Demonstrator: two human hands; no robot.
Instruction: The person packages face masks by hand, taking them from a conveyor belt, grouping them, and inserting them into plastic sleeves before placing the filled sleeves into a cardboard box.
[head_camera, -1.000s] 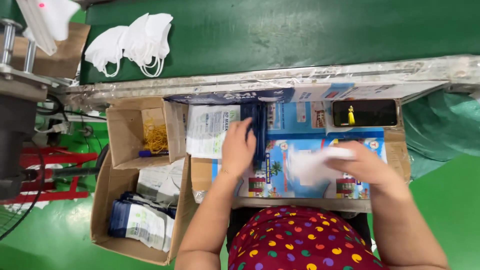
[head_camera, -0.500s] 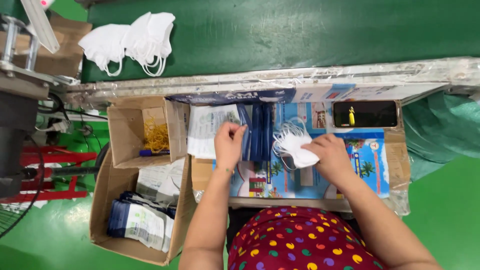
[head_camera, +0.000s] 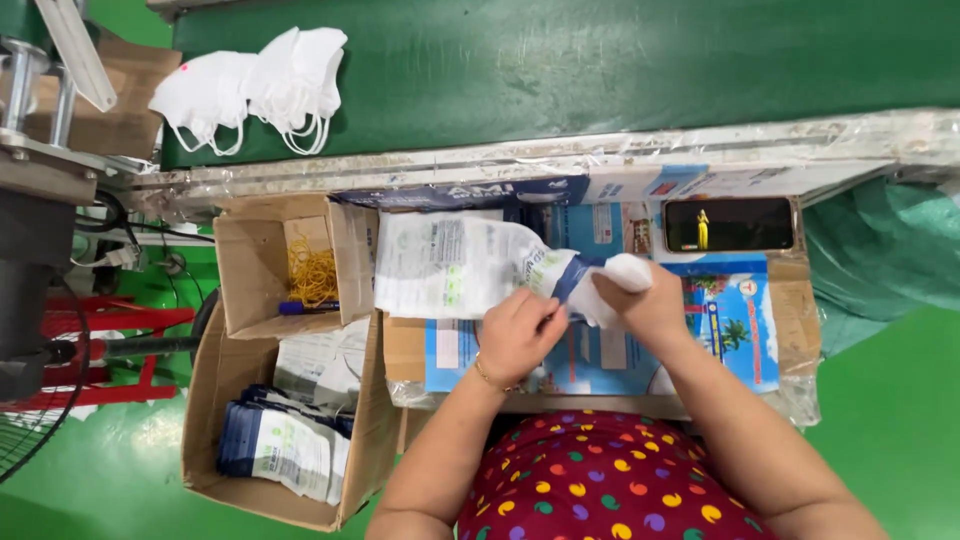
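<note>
Item: flat white plastic pouch with blue and green printing, lying across the cardboard-topped counter with its open end toward the person; thin film, judged very light, limp and somewhat slick, likely to crumple or slide unless pinched at the mouth edge. Left hand grips that mouth, fingers closed on the blue-edged rim. Companion item: soft white folded fabric face mask, held bunched in the right hand, fingers clenched around it, at the pouch opening; whether it is partly inside cannot be told. Judged light, compressible and not fragile; best held by the folded body, not the ear loops. Nearby stock: small open brown cardboard box with yellow rubber bands and a blue pen, left of the pouch; larger brown carton below it holding a stack of filled printed pouches; loose white masks on the green conveyor belt, well apart; black phone at the counter's far edge.
</note>
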